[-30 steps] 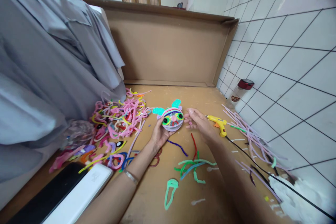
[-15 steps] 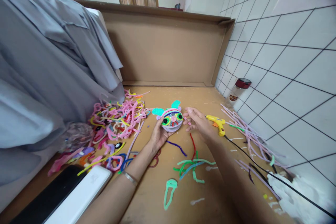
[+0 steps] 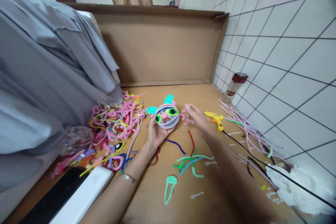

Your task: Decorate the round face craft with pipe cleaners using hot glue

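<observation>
My left hand point(image 3: 157, 132) is closed around the lower edge of a round pipe-cleaner face point(image 3: 168, 121), holding it a little above the table. The face has yellow-green eyes with black centres, a pink nose, a red mouth and two turquoise ears, and is turned toward me. Just to its right, my right hand point(image 3: 195, 117) has its fingers curled together. A small pink pipe cleaner piece point(image 3: 181, 114) shows at its fingertips; most of it is hidden. Beyond that hand lies a yellow glue gun point(image 3: 215, 119) with a black cord.
A heap of pink and yellow pipe cleaners point(image 3: 118, 119) lies at left, near a white power bank point(image 3: 86, 190). Green pipe cleaner pieces point(image 3: 189, 164) lie in front. Lilac stems point(image 3: 246, 127), a red-lidded jar point(image 3: 235, 85) and white tissue point(image 3: 291, 185) are along the tiled wall.
The face has tilted and turned slightly in my left hand. My right hand stays beside its right edge, with only a small shift. The whole view has shifted slightly.
</observation>
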`<state>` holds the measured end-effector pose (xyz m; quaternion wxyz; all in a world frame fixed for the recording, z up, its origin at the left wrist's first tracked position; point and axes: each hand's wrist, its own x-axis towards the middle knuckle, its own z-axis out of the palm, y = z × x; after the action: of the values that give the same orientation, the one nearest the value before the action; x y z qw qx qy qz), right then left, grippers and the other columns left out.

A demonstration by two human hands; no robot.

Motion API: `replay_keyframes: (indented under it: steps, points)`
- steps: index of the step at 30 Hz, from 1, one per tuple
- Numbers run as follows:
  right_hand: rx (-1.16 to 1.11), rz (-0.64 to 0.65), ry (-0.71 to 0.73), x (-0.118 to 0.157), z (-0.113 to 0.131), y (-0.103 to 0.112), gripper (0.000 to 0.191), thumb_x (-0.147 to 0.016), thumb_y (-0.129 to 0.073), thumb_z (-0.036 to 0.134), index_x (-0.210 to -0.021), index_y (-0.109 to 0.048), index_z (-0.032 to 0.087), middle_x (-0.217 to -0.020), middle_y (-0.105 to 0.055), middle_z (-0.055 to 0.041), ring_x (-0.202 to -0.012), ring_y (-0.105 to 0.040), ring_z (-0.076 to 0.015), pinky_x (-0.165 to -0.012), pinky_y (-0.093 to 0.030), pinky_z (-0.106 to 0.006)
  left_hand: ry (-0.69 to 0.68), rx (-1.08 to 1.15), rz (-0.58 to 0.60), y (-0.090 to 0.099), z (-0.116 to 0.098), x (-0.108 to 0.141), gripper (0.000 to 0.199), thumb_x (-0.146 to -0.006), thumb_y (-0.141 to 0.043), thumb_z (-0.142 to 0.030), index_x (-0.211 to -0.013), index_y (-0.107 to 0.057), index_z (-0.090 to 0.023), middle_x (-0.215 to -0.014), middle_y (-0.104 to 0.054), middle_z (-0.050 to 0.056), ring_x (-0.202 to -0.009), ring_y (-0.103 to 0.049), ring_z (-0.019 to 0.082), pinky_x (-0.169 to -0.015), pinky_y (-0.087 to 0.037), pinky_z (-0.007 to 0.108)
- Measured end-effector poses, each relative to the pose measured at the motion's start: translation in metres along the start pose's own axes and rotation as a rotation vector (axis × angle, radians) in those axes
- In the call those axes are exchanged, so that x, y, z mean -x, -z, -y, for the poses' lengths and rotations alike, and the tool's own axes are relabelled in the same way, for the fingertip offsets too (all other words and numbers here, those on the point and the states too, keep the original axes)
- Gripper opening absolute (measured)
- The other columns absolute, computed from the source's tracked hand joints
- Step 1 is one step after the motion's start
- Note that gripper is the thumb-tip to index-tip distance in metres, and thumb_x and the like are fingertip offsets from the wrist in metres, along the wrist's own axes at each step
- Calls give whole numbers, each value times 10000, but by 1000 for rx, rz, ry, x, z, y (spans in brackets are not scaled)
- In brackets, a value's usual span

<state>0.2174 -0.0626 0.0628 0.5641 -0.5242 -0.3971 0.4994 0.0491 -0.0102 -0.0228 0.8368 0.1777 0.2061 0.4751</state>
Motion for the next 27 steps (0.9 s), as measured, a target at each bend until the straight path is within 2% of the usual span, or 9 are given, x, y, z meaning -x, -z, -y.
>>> replay_keyframes:
  steps: [7,11,15,17,22,27]
  points:
    - [-64,-50,-25,-8,-1,10,163,-899,-580,369,-915,-564,207,-871,-602,-9,-582,-575,-77,-456,-498,-179,-69,4,-32,-5,-8,12,390,-835,-569,-453,-1133,-605,-203,-1041,-728,89,-935,-686,257,-774,-568,398]
    - [-74,-30,-51,-9,-5,11,219,-901,-577,416,-939,-548,203,-877,-603,-14,-492,-522,-59,-364,-431,-167,-94,-7,-26,-3,-2,15,418,-813,-599,-452,-1149,-601,-203,-1081,-718,97,-996,-673,274,-798,-557,408]
    - [-78,-13,-58,-7,-3,10,216,-906,-571,410,-957,-536,203,-924,-627,-24,-535,-594,-74,-402,-487,-183,-78,6,-11,2,7,15,447,-803,-611,-462,-1154,-606,-184,-1068,-722,108,-987,-679,277,-781,-561,400]
    - [-64,-7,-62,-6,-3,9,207,-921,-545,405,-970,-523,205,-921,-651,-23,-499,-608,-77,-402,-482,-190,-76,20,7,5,8,16,454,-802,-613,-464,-1154,-608,-177,-1069,-724,111,-985,-681,280,-780,-565,404]
    - [-9,18,-73,-7,-6,7,256,-944,-490,450,-1008,-490,202,-766,-713,-4,-304,-479,-57,-331,-350,-179,-55,56,18,7,8,19,470,-802,-603,-468,-1164,-604,-168,-1068,-725,114,-977,-683,282,-778,-566,410]
    - [3,64,-97,-8,-13,5,321,-924,-495,512,-1029,-471,210,-616,-685,30,-333,-522,-92,-373,-383,-186,-44,88,34,9,7,20,478,-812,-587,-482,-1166,-599,-162,-1071,-718,123,-980,-678,275,-797,-556,410]
